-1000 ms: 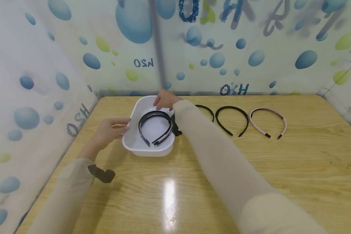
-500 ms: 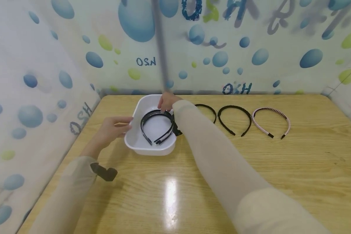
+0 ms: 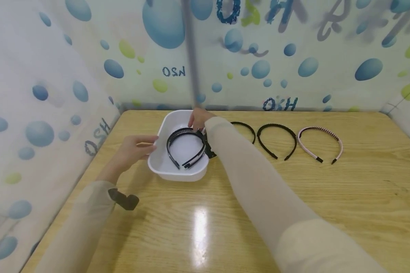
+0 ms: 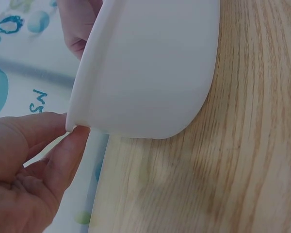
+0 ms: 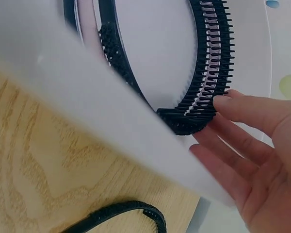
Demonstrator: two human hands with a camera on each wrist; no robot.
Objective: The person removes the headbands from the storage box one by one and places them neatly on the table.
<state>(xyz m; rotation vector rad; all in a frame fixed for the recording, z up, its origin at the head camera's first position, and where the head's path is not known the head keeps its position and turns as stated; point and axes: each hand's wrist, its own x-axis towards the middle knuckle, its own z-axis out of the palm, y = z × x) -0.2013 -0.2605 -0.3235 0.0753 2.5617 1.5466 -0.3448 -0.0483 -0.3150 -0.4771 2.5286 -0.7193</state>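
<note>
Wooden table (image 3: 294, 197): two black headbands (image 3: 276, 125), one pink headband (image 3: 319, 129) still outside white plastic tray (image 3: 181, 177).
Left hand (image 3: 128, 153) pinches tray; right hand (image 5: 262, 145), black toothed headbands (image 5: 213, 58) inside.

The tub (image 4: 150, 68) is made of smooth plastic, faintly glossy. The table (image 3: 355, 193) is faced with grained wood and finished to a mirroring gloss. The headbands (image 5: 202, 48) are ridged and roughened by plastic-looking teeth (image 5: 227, 58). The sleeves (image 3: 256, 174) are made of matt cloth.
</note>
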